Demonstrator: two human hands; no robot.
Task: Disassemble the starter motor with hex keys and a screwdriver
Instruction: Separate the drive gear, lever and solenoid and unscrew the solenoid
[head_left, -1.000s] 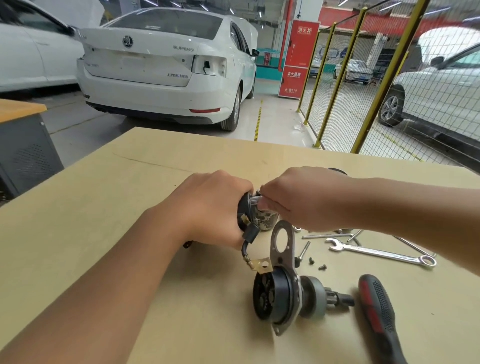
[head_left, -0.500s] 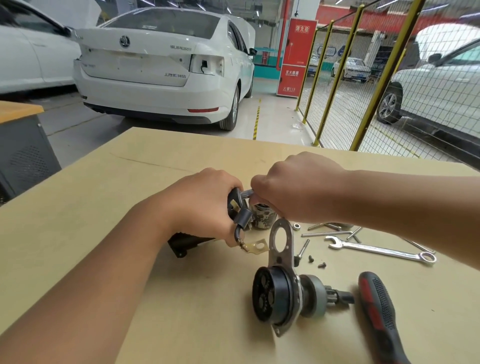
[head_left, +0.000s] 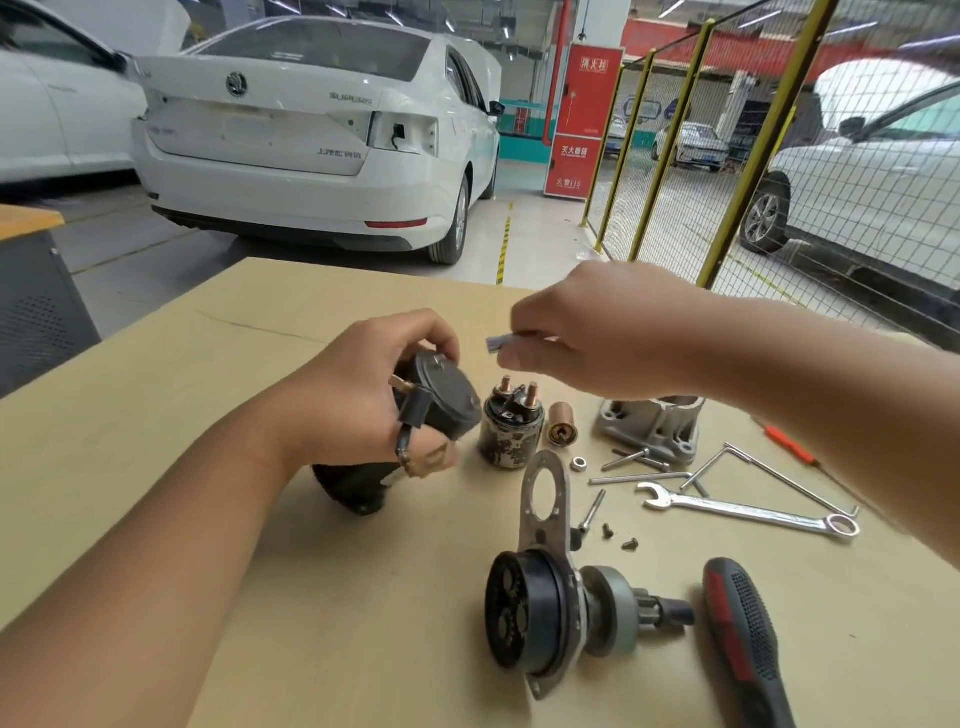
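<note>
My left hand (head_left: 358, 395) grips the black motor housing (head_left: 441, 400), tilted off the table, with its cable and brass terminal tab (head_left: 426, 460) hanging below the fingers. My right hand (head_left: 608, 338) is raised above the table and pinches a small grey metal piece (head_left: 501, 343). Below it the solenoid (head_left: 511, 426) stands upright with two copper studs. The gear and drive assembly with its flat bracket (head_left: 545, 613) lies near the front. Hex keys (head_left: 769, 473) lie to the right, and the red and black screwdriver handle (head_left: 743, 634) lies at the front right.
A copper sleeve (head_left: 560, 423), the aluminium nose housing (head_left: 654, 426), a nut (head_left: 578, 462), a long bolt (head_left: 592, 512), two small screws (head_left: 618, 538) and a combination wrench (head_left: 748, 512) lie on the tan table (head_left: 208, 374). White cars and a yellow mesh fence stand behind.
My right hand has lifted up and to the right with the small metal piece, away from the housing. My left hand has tilted the housing back, and the solenoid now shows.
</note>
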